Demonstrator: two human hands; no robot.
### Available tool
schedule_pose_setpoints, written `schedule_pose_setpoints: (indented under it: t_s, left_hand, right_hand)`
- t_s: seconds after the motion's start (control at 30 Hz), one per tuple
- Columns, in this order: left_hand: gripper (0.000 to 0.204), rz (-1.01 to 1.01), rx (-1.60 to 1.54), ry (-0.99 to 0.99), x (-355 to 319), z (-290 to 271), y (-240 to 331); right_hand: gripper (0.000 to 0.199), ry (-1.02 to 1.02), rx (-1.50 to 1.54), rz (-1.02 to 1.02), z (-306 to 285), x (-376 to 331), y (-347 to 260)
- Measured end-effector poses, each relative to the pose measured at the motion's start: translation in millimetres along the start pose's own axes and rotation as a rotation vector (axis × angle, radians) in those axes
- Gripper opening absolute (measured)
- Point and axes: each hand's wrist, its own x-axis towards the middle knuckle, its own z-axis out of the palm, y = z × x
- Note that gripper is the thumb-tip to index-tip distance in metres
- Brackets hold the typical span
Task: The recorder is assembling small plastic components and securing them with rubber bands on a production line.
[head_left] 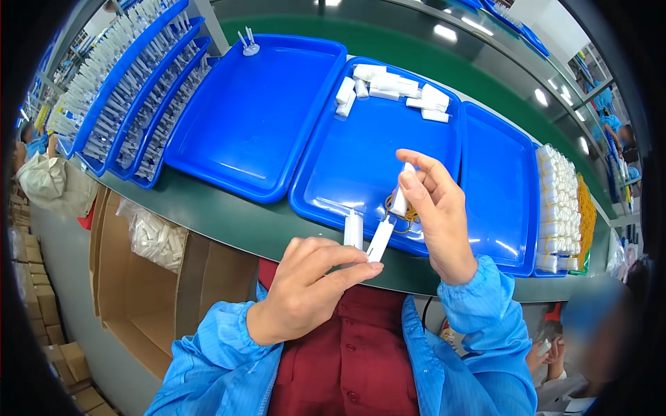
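Observation:
My left hand point(305, 284) pinches the lower end of a slim white plastic case point(379, 239) between thumb and forefinger, at the near edge of the middle blue tray. Close beside it, a second white case point(354, 229) stands at the tray's rim; whether my left fingers touch it I cannot tell. A white oblong piece point(400, 199) is held between the thumb and fingers of my right hand point(444, 218), tilted above the first case. Thin yellow rubber bands point(412, 216) show beside that piece, partly hidden by my right fingers.
Several white cases point(392, 87) lie at the middle tray's far end. A left blue tray point(243, 132) bears a clear pronged piece point(248, 45). Stacked trays point(104, 132) of clear parts stand far left, banded white cases point(557, 204) right, an open carton point(139, 291) below. A person's hands point(548, 357) show lower right.

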Motion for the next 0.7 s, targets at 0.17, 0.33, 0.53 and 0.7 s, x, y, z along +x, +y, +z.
schedule_pose_setpoints:
  t_s: [0.17, 0.33, 0.53, 0.7]
  left_hand:
    - [0.032, 0.014, 0.055, -0.019, -2, 1, 3]
    - [0.034, 0.049, 0.143, -0.036, 1, 2, 6]
    - [0.039, 0.031, 0.136, 0.251, -4, 15, -4]
    - [0.038, 0.006, 0.09, 0.222, 0, 9, -15]
  right_hand:
    - [0.039, -0.017, -0.239, -0.176, 1, -5, 1]
    - [0.039, 0.028, -0.143, -0.082, 1, -8, 7]
    - [0.042, -0.035, -0.466, -0.374, 11, -26, 3]
    - [0.03, 0.069, -0.204, -0.297, 32, -31, 13]
